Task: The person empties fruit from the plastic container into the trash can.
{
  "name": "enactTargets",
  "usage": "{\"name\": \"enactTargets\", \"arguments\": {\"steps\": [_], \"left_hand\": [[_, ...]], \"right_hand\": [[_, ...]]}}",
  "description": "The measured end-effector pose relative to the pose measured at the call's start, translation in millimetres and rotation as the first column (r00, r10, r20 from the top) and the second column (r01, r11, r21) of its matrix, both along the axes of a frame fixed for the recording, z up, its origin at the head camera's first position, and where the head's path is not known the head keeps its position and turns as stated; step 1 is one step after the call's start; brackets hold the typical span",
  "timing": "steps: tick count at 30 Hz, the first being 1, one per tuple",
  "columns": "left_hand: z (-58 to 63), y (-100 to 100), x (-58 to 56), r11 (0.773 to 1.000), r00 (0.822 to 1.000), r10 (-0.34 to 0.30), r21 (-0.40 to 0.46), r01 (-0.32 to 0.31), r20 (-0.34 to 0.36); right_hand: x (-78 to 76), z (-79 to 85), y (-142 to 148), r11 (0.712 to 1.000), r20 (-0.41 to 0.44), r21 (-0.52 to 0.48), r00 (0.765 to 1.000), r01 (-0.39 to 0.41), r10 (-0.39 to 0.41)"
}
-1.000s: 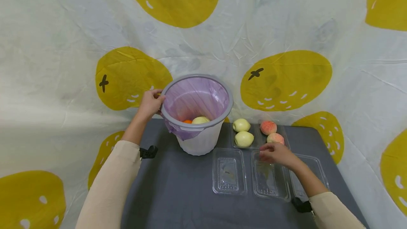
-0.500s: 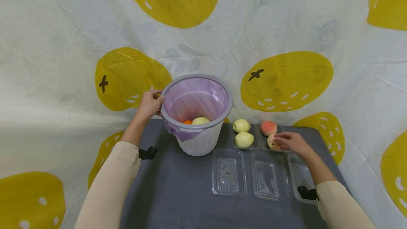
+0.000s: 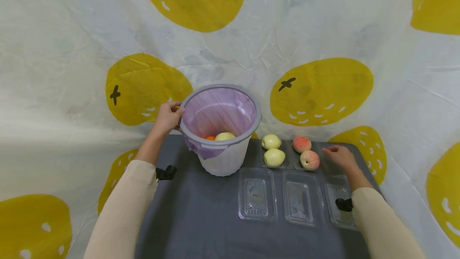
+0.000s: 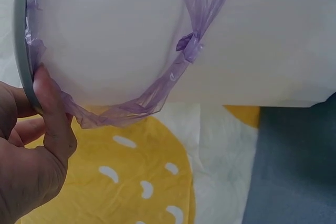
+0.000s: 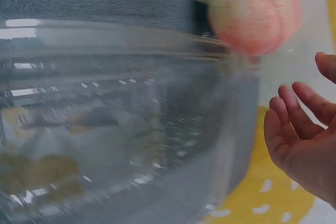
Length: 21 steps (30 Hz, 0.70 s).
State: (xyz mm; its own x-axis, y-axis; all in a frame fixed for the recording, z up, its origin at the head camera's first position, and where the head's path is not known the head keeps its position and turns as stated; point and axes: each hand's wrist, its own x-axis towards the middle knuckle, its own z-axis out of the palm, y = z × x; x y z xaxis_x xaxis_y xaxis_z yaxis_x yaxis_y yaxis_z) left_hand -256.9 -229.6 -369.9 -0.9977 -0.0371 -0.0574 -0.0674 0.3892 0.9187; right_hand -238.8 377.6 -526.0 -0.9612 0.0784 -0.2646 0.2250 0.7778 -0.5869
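My left hand point(image 3: 168, 117) pinches the grey rim of a white bin point(image 3: 226, 163), thumb and fingers on either side, as the left wrist view also shows. A knotted purple liner point(image 4: 191, 48) covers the bin's inside. At its bottom lie a pale yellow fruit point(image 3: 225, 136) and an orange fruit point(image 3: 210, 138), both partly hidden. Just right of the nearer peach point(image 3: 310, 160), my right hand point(image 3: 340, 156) hovers with loosely bent fingers and holds nothing. Another peach point(image 3: 302, 144) sits behind it, in the same clear tray. Two pale yellow-green fruits point(image 3: 274, 158) share the tray to the left.
Several clear plastic trays stand on the dark grey table point(image 3: 205, 215). The front row has a left tray point(image 3: 249, 195), a middle tray point(image 3: 291, 199) and a right tray point(image 3: 338, 215) partly under my right forearm. A lemon-print cloth point(image 3: 230, 59) hangs close behind.
My right hand has moved from above the middle front tray, past the nearer peach, to that peach's right side. The peach now shows fully. My left hand keeps its grip on the rim.
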Motion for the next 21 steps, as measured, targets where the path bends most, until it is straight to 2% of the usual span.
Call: {"name": "enactTargets", "arguments": {"steps": [2,9,14,21], "left_hand": [[0.6,0,0.1,1.000,1.000,0.001,0.001,-0.001,0.006],[1.9,1,2.6,1.000,1.000,0.003,-0.012,-0.002,0.010],[2.7,1,3.6,1.000,1.000,0.011,-0.017,-0.011,-0.009],[-1.5,3,6.0,1.000,1.000,0.012,-0.020,-0.012,-0.008]], "right_hand": [[-2.2,-8.0,2,1.000,0.027,0.015,0.999,0.022,-0.022],[-4.3,-26.9,-1,0.998,0.100,-0.026,0.993,0.062,-0.060],[-9.3,-32.4,-1,0.996,0.088,-0.051,0.994,0.071,-0.066],[-15.4,-33.6,3,1.000,0.087,0.011,0.996,0.011,-0.012]]}}
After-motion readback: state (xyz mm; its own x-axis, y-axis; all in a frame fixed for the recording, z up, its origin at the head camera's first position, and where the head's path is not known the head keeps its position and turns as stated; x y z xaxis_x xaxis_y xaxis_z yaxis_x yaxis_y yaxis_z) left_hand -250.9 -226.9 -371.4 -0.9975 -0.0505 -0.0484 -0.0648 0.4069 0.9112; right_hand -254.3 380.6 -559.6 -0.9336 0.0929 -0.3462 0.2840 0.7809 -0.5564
